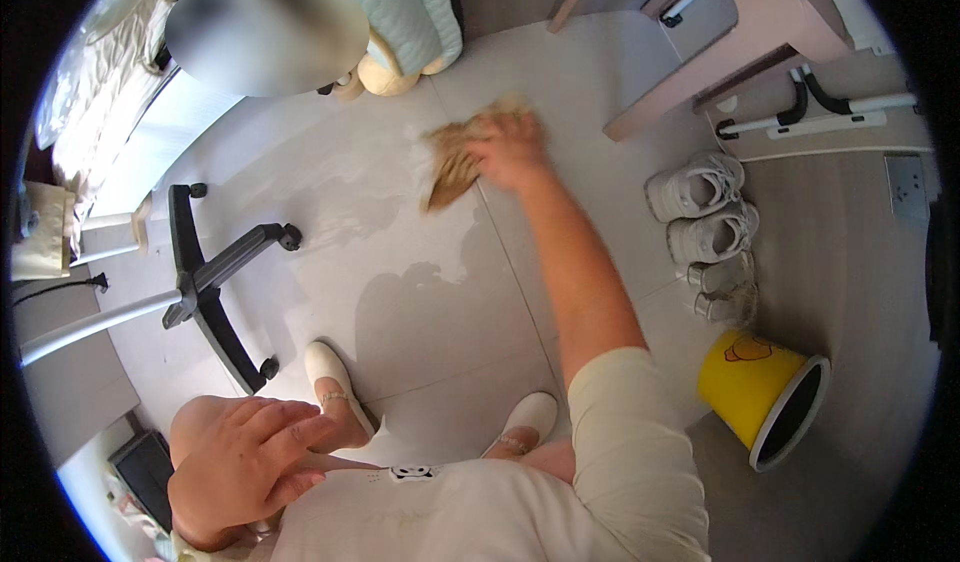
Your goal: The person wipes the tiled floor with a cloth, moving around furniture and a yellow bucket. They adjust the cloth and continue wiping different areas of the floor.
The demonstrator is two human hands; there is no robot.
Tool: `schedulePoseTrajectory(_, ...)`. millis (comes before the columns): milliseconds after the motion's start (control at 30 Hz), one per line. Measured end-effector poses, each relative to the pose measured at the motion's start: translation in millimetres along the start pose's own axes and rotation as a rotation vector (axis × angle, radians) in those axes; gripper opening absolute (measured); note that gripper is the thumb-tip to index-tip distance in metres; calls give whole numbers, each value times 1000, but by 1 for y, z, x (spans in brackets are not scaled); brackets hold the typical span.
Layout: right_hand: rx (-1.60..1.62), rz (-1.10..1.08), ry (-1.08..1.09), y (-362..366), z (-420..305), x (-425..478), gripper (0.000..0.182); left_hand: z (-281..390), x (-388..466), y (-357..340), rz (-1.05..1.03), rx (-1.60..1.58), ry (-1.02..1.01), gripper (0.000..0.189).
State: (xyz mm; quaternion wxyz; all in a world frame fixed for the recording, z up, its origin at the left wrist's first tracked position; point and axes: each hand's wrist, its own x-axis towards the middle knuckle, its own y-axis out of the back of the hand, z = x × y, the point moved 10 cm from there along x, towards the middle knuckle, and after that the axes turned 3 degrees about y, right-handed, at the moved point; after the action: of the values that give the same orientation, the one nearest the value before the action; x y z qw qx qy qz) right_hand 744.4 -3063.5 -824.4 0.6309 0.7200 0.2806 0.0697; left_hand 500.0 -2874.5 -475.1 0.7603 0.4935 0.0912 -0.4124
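Out in front, my right hand (511, 145) presses a bunched brown cloth (454, 175) against the light tiled floor (420, 314). The cloth and fingers are slightly motion-blurred, and part of the cloth is hidden under the palm. Wet-looking, shiny streaks show on the tiles to the left of the cloth. My left hand (259, 449) lies over my bent left knee with nothing in it, its fingers loosely spread. Below me, my feet in cream shoes (328, 367) stand apart on the tiles.
A black wheeled chair base (199, 284) stands at left. Along the right wall are white sneakers (709, 224), clear shoes (724, 292) and a yellow bin (754, 382). Pink wooden furniture (720, 59) rises at upper right; a pale blue quilted item (382, 14) sits at the top, beside a blurred patch.
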Motion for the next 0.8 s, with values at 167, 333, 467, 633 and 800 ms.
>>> schedulePoseTrajectory(167,169,-91,-168,-20,63,-87,49,-13,-11,11,11,26,79,45)
schedulePoseTrajectory(333,348,-334,-123,-120,-87,-268,62,-11,-4,6,-23,4,50,43)
schedulePoseTrajectory(467,372,-314,271,-131,-159,-329,45,-10,14,6,-23,39,8,44)
schedulePoseTrajectory(633,490,136,54,-5,-62,-214,39,-7,6,13,29,91,52,46)
schedulePoseTrajectory(800,82,184,-492,18,117,-106,57,-14,-9,6,68,41,137,48)
